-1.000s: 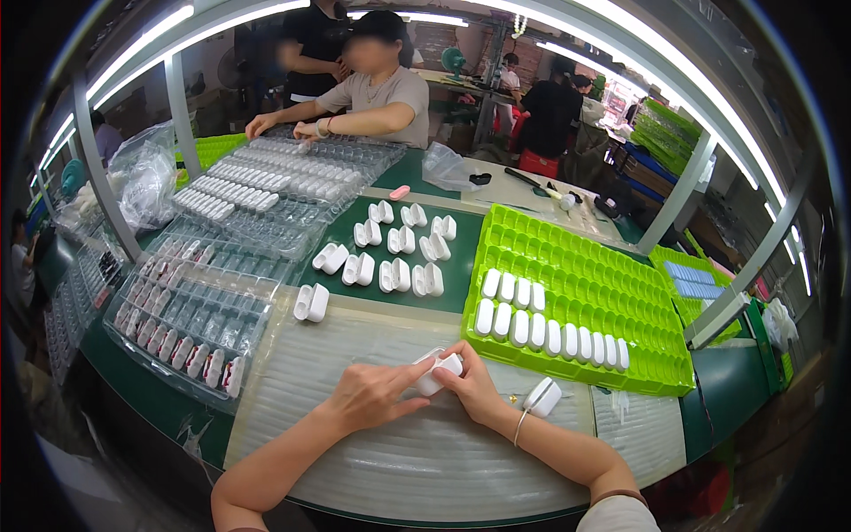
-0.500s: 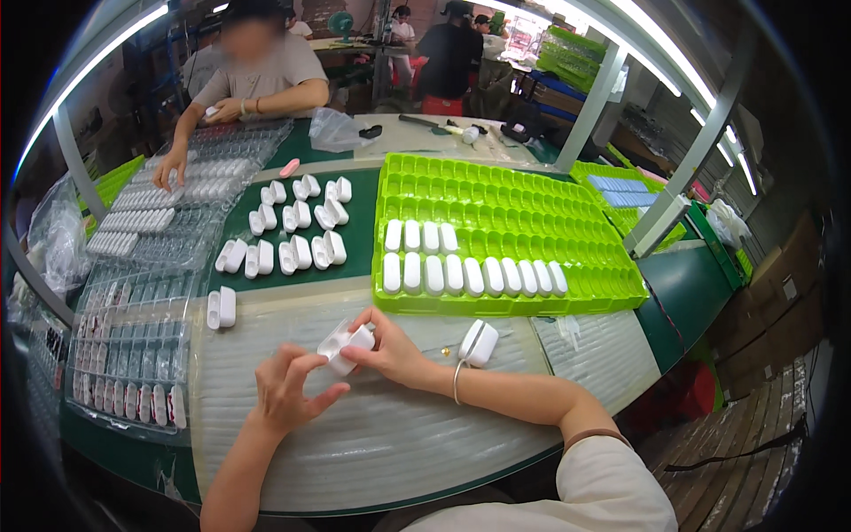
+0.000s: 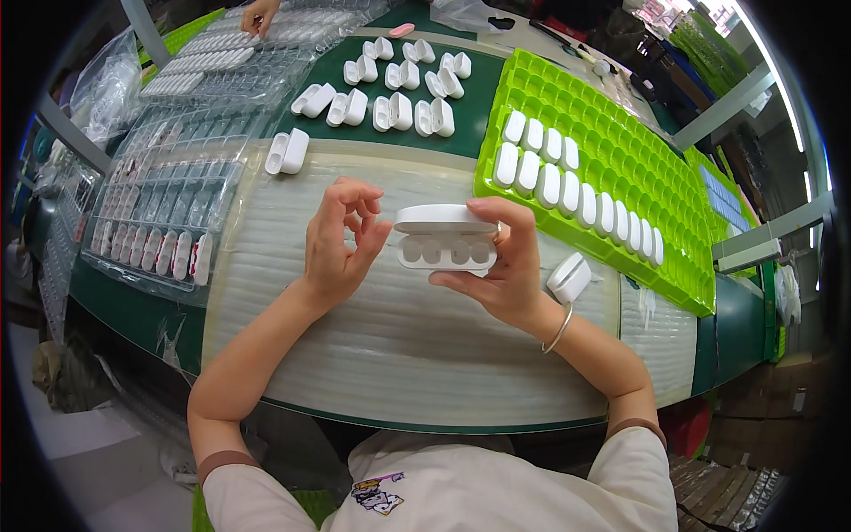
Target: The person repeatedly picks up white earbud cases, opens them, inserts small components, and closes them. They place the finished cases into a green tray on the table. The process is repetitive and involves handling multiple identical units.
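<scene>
A white earbud charging case [image 3: 446, 239] is in my right hand [image 3: 510, 266], thumb below and fingers on its lid side. Its lid stands raised and round hollows show inside. Just left of it is my left hand [image 3: 341, 244], with nothing visible in it; its fingers are bent, the thumb apart from the index finger. Beside my right wrist another white earbud case [image 3: 569, 277] lies on the pale padded mat [image 3: 425, 355]. One more opened earbud case [image 3: 286, 152] sits at the mat's far left edge.
Several opened white cases [image 3: 394, 113] stand in rows on the green tabletop. A bright green tray [image 3: 603, 115] at right holds white cases in two rows. Clear plastic trays [image 3: 146, 213] with white and red pieces lie left. A co-worker's hand [image 3: 260, 16] reaches over trays at far left.
My view has tipped down and shifted. The case in my right hand is raised nearer, its hollows facing me. My left hand has drawn back from the case.
</scene>
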